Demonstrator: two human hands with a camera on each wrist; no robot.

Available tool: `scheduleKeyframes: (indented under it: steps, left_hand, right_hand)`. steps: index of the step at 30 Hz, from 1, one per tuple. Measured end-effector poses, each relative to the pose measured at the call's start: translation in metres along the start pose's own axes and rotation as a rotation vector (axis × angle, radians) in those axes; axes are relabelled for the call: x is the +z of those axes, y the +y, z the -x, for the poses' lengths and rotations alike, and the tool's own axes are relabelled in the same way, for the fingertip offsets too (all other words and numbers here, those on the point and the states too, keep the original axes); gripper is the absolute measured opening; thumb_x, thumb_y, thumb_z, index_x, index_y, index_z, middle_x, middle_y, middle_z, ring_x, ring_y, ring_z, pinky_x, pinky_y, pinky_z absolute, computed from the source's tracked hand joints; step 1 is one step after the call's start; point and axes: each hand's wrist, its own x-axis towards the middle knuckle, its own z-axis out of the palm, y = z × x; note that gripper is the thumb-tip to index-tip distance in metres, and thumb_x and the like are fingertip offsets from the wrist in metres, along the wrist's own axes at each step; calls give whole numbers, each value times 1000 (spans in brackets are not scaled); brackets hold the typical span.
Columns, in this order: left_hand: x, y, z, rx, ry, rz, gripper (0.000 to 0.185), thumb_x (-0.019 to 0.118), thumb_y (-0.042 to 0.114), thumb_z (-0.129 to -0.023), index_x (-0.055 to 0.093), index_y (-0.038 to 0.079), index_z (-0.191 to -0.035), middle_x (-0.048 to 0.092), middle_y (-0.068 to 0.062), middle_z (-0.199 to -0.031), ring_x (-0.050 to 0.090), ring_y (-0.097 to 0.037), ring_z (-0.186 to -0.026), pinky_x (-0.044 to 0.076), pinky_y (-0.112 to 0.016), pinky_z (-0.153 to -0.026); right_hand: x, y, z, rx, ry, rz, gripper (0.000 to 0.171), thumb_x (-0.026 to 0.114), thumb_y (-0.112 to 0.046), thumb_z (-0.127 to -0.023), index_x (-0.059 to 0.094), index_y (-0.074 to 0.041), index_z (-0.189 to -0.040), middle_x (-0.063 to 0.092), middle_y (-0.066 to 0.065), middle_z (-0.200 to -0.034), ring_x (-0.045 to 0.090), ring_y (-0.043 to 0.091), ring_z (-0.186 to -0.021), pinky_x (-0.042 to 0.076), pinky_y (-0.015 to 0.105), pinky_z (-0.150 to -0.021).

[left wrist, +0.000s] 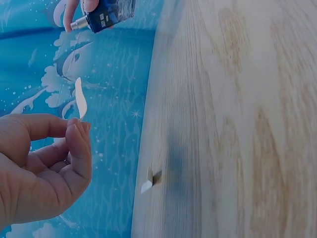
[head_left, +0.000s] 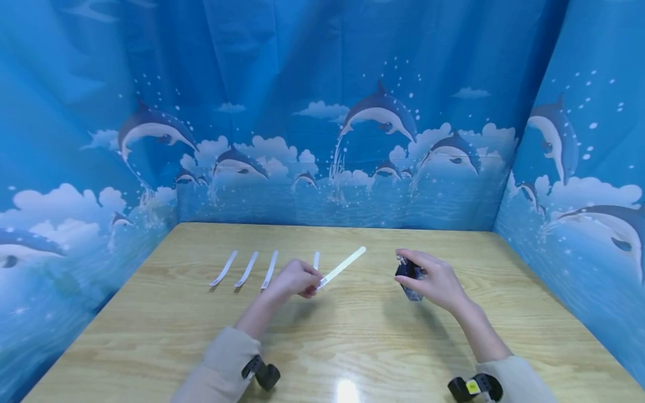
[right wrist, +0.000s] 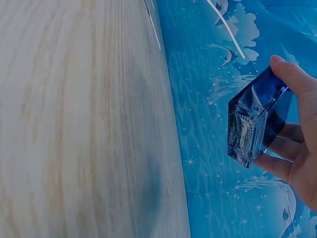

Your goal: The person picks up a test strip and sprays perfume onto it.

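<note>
Between thumb and fingertips my left hand point(head_left: 297, 279) pinches one end of a white perfume test strip point(head_left: 345, 266), which slants up and to the right above the table. My right hand point(head_left: 438, 280) grips a dark blue glass perfume spray bottle point(head_left: 414, 294), thumb on one side and fingers on the other. In the left wrist view, the bottle's silver spray nozzle point(left wrist: 79, 23) points toward the side where the strip point(left wrist: 80, 99) is, with a gap between them. The right wrist view shows the faceted clear base of the bottle point(right wrist: 247, 131).
Several more white strips lie on the wooden table point(head_left: 363, 336), three of them in a row at the left point(head_left: 247, 270). Another strip point(head_left: 316, 260) lies just behind the left hand. A blue dolphin-print curtain point(head_left: 282, 112) surrounds the table's back and sides.
</note>
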Motion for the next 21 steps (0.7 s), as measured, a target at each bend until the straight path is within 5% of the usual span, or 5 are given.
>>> scheduleKeyframes:
  steps: [13,21]
  left_hand:
    - [8,3,4,32,-41,-43,13,58,-7,-79,65,-10,-90,63,-22,-77,53,-12,-54,54,-24,-54]
    - [12,7,7,31,-70,-60,13,59,-6,-79,65,-10,-91,63,-23,-79,53,-12,-54,55,-23,-54]
  right_hand:
    - [3,-2,-2,-78,50,42,55,77,-26,-74,59,-10,-124,60,12,-120,57,32,-107,53,49,-80]
    - [5,-3,-2,-163,105,122,51,79,-26,-72,63,-14,-119,63,13,-112,62,31,-95,56,44,-66]
